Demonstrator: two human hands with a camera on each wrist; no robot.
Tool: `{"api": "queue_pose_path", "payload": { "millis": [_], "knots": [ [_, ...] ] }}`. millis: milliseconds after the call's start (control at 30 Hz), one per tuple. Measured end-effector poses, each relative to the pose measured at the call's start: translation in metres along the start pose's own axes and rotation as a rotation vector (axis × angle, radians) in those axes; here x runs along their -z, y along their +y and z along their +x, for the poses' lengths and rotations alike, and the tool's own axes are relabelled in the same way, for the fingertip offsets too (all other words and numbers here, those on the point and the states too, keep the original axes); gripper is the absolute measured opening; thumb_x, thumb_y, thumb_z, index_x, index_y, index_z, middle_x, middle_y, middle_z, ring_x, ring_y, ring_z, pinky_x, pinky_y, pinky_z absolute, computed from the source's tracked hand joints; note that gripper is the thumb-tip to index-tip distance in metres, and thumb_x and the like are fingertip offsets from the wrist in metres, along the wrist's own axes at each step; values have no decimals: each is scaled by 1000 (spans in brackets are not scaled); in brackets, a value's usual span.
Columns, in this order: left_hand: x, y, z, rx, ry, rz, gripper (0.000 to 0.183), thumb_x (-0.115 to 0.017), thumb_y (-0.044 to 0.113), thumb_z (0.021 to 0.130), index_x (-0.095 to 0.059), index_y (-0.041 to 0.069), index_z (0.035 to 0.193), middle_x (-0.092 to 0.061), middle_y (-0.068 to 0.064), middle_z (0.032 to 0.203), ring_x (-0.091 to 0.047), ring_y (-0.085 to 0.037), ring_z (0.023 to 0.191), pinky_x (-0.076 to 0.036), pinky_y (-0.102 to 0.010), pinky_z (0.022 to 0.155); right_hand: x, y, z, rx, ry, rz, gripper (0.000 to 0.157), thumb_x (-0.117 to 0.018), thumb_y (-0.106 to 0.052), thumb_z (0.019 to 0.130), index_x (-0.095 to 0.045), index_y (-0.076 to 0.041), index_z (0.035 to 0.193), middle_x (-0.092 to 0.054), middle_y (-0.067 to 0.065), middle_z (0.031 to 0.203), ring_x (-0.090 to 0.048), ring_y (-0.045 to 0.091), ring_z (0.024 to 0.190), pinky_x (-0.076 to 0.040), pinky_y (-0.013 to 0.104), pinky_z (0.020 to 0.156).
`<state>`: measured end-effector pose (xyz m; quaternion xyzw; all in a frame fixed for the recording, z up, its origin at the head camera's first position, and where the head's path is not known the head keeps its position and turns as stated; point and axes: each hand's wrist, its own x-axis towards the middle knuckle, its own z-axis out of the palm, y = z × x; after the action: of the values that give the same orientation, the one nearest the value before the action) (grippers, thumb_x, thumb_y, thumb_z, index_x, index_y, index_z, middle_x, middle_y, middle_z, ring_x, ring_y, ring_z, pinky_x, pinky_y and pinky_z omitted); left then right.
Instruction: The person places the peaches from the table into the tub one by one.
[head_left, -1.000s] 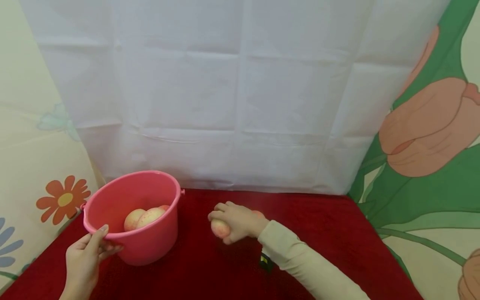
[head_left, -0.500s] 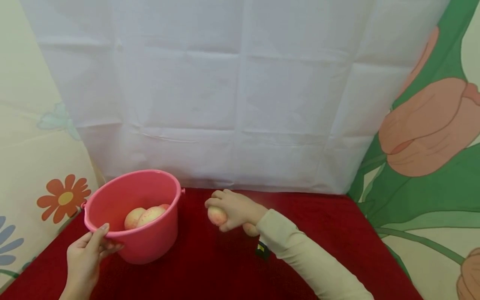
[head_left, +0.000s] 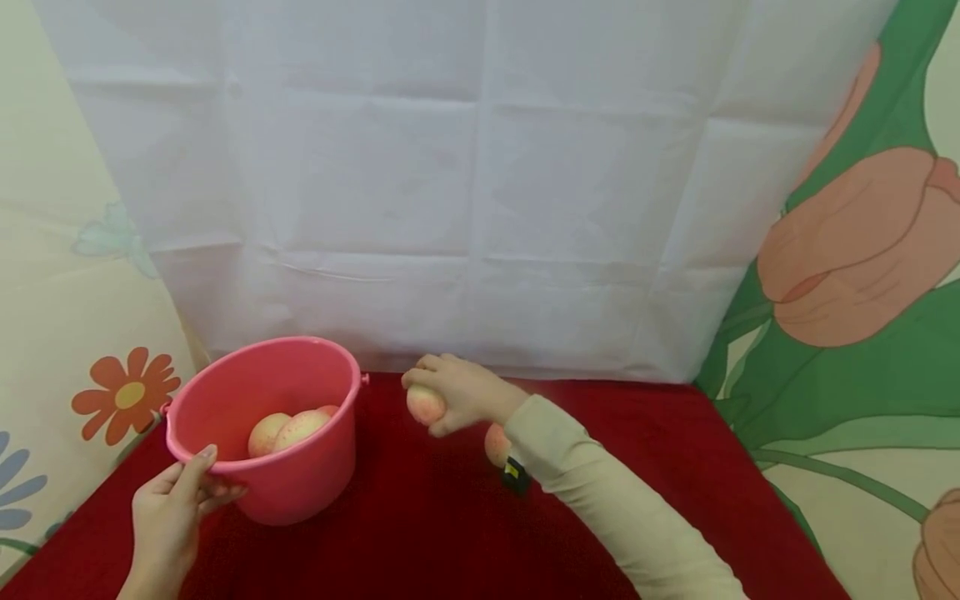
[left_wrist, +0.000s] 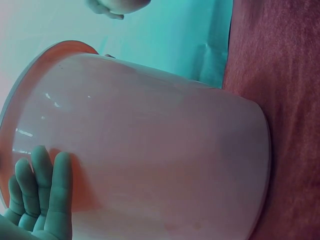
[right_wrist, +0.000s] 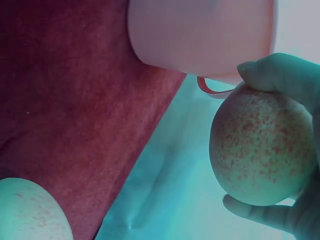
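A pink bucket (head_left: 300,492) stands at the left of the red cloth, with several peaches (head_left: 300,430) inside. My left hand (head_left: 171,512) pinches its near rim, thumb over the edge and fingers against the outer wall, as the left wrist view also shows. To the right of the bucket, my right hand (head_left: 465,393) grips a peach (head_left: 425,405) above the cloth. In the right wrist view the speckled peach (right_wrist: 262,145) sits between thumb and fingers. Another peach (head_left: 497,445) lies on the cloth below the right wrist, partly hidden by the sleeve.
The red cloth (head_left: 420,533) covers the table. A white sheet (head_left: 480,183) hangs behind it, and flower-patterned fabric (head_left: 847,250) borders the right side. A small dark device (head_left: 515,475) with a yellow mark shows under the right sleeve. A bucket handle (right_wrist: 215,93) hangs at the bucket's side.
My right hand has risen and shifted slightly left with its peach. The peach on the cloth has come more into view beneath the wrist. My left hand stays on the bucket rim.
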<state>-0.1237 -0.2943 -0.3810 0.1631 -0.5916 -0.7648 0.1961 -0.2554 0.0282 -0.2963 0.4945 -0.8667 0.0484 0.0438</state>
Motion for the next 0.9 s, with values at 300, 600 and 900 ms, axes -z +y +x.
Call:
{"api": "queue_pose_path", "payload": {
  "millis": [300,600,900],
  "knots": [
    [-2,2,-1,23,11,-4,26,-63,27,86,-66,10,66,-55,-4,51,-63,-17,50,-55,-27,53,12,-4,11,14,3,34,68,-78,-31,66,-50,-15,126,-48,4,119,-49,17,102,-45,27,81],
    [-3,4,-3,-6,8,-24,26,-62,23,87,-66,8,67,-55,-5,50,-63,-18,49,-54,-28,52,21,-12,28,-27,-9,56,66,-76,-32,69,-48,-19,127,-49,1,120,-47,13,103,-45,25,81],
    [-3,-1,-1,-15,17,-30,27,-61,22,88,-66,6,67,-54,-6,50,-63,-18,48,-54,-28,52,29,-22,46,-37,-4,83,64,-76,-33,70,-48,-22,127,-47,-2,122,-44,11,105,-44,24,79]
  ]
}}
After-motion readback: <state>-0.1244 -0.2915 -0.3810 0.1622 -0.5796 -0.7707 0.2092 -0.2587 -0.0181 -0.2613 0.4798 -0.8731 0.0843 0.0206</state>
